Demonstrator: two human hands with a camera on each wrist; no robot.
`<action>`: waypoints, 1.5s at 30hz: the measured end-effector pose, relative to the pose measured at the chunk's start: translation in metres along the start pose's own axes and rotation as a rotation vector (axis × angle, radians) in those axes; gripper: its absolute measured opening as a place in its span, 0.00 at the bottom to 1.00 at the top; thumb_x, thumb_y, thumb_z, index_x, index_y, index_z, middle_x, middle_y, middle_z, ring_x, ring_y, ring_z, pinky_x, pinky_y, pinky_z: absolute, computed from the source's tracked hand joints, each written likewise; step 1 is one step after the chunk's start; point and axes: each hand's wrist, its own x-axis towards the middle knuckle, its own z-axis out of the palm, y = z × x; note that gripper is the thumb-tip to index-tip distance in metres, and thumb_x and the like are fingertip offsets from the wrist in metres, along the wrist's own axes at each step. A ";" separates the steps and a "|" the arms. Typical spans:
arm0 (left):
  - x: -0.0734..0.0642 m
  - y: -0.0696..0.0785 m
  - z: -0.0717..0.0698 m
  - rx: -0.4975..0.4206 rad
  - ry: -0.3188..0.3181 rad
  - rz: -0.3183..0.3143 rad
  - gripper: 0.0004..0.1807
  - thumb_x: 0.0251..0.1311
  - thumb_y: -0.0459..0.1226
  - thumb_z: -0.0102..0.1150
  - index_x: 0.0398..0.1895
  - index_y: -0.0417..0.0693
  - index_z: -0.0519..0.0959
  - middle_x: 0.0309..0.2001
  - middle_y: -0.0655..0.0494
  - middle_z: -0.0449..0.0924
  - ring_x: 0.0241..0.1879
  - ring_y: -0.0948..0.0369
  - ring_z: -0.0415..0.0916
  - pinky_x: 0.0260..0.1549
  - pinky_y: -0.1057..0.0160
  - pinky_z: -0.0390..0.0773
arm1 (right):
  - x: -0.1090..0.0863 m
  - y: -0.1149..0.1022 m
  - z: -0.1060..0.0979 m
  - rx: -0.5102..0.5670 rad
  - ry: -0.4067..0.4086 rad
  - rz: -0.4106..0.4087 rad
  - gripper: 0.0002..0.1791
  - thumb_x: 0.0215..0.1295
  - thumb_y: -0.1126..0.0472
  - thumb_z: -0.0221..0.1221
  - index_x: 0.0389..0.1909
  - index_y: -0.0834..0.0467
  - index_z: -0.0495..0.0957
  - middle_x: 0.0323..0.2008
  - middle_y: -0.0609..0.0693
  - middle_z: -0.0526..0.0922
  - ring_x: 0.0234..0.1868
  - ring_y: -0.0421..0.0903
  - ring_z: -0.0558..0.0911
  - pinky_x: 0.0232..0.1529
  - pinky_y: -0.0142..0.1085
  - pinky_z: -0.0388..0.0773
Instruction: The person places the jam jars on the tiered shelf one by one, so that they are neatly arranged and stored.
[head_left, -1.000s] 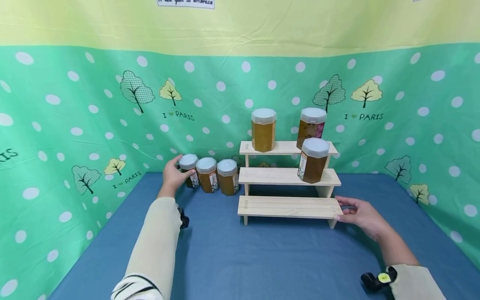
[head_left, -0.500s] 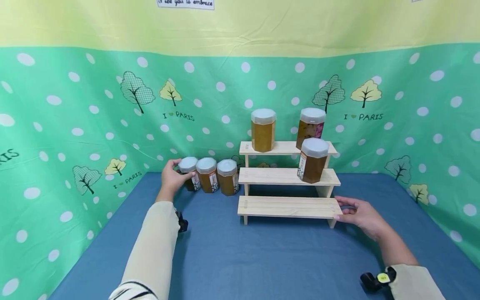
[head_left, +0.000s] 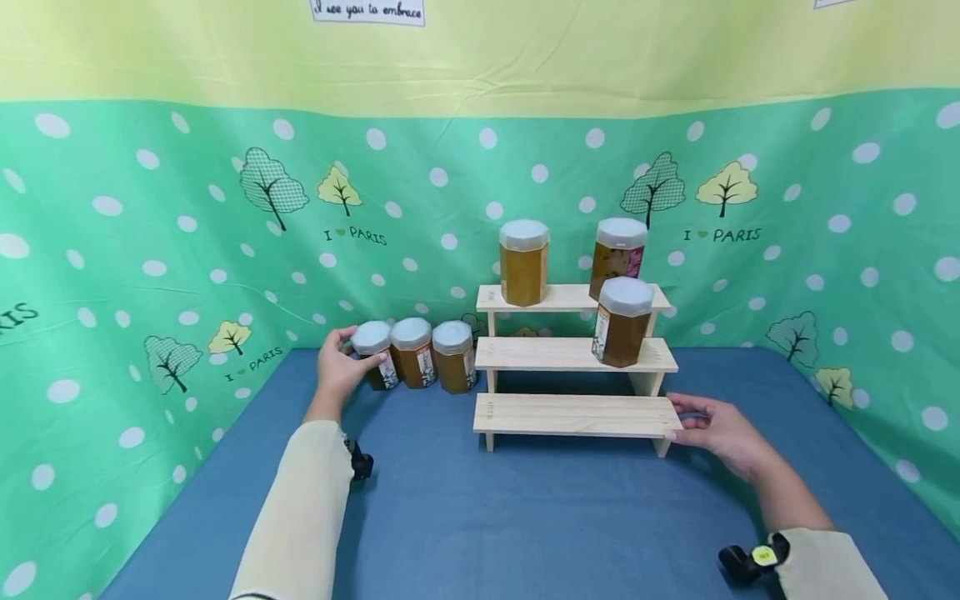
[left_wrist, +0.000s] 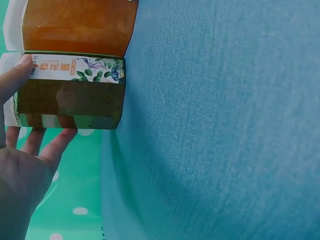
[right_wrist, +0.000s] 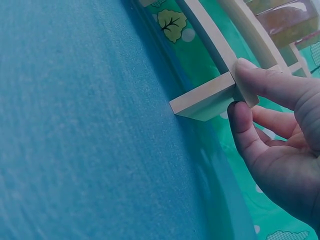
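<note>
In the head view my left hand [head_left: 337,373] holds the leftmost honey jar [head_left: 385,375], thumb on its near side and fingers behind. The left wrist view shows this jar [left_wrist: 70,100] with dark contents, a white lid and a floral label. A second jar [head_left: 412,358] stands right against it, then a third jar [head_left: 454,367]. My right hand [head_left: 723,433] pinches the right end of the lowest step of a three-tier wooden rack [head_left: 570,414]. In the right wrist view, thumb and fingers are on either side of the plank [right_wrist: 212,37].
On the rack's top step stand an amber jar [head_left: 524,267] at the left and a jar with a pink label [head_left: 618,260] at the right. A brown jar [head_left: 624,325] sits on the middle step's right end. Behind hangs a green dotted cloth [head_left: 420,217]; blue cloth [head_left: 525,517] covers the table.
My left hand has drawn the leftmost jar slightly toward me and left. The right hand keeps its hold on the rack's lowest step. The head view has tilted slightly.
</note>
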 end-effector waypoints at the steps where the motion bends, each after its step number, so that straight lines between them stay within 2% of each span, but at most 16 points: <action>1: -0.001 0.000 0.000 -0.002 0.007 -0.001 0.40 0.48 0.33 0.75 0.65 0.39 0.65 0.65 0.42 0.64 0.65 0.42 0.64 0.59 0.47 0.71 | 0.000 0.000 0.000 -0.001 -0.001 0.000 0.46 0.56 0.56 0.71 0.70 0.69 0.59 0.61 0.70 0.68 0.47 0.55 0.73 0.40 0.34 0.78; 15: -0.014 0.000 -0.007 -0.010 0.060 0.002 0.41 0.42 0.33 0.79 0.61 0.41 0.68 0.63 0.44 0.67 0.63 0.48 0.67 0.58 0.49 0.72 | 0.001 0.000 0.000 -0.001 -0.004 -0.008 0.46 0.56 0.56 0.71 0.70 0.69 0.59 0.61 0.69 0.69 0.47 0.54 0.75 0.40 0.35 0.79; 27: -0.027 -0.001 -0.014 -0.009 0.030 0.024 0.42 0.40 0.36 0.81 0.61 0.40 0.71 0.62 0.44 0.70 0.64 0.46 0.67 0.59 0.48 0.71 | 0.001 0.002 0.001 -0.014 0.007 0.003 0.46 0.56 0.55 0.71 0.71 0.68 0.60 0.61 0.69 0.68 0.49 0.55 0.73 0.42 0.36 0.78; 38: -0.043 0.007 -0.019 0.018 0.007 0.013 0.42 0.41 0.39 0.81 0.63 0.43 0.71 0.64 0.45 0.68 0.65 0.45 0.66 0.58 0.46 0.71 | 0.002 0.002 0.001 -0.001 -0.001 -0.001 0.46 0.56 0.55 0.71 0.71 0.69 0.60 0.60 0.69 0.69 0.48 0.54 0.75 0.42 0.35 0.79; 45: -0.051 0.013 -0.022 0.017 0.003 0.033 0.43 0.40 0.40 0.81 0.63 0.43 0.71 0.62 0.46 0.70 0.63 0.47 0.67 0.56 0.46 0.73 | 0.002 0.002 0.000 0.007 0.000 -0.019 0.46 0.56 0.55 0.71 0.71 0.69 0.60 0.60 0.68 0.69 0.48 0.55 0.74 0.41 0.34 0.79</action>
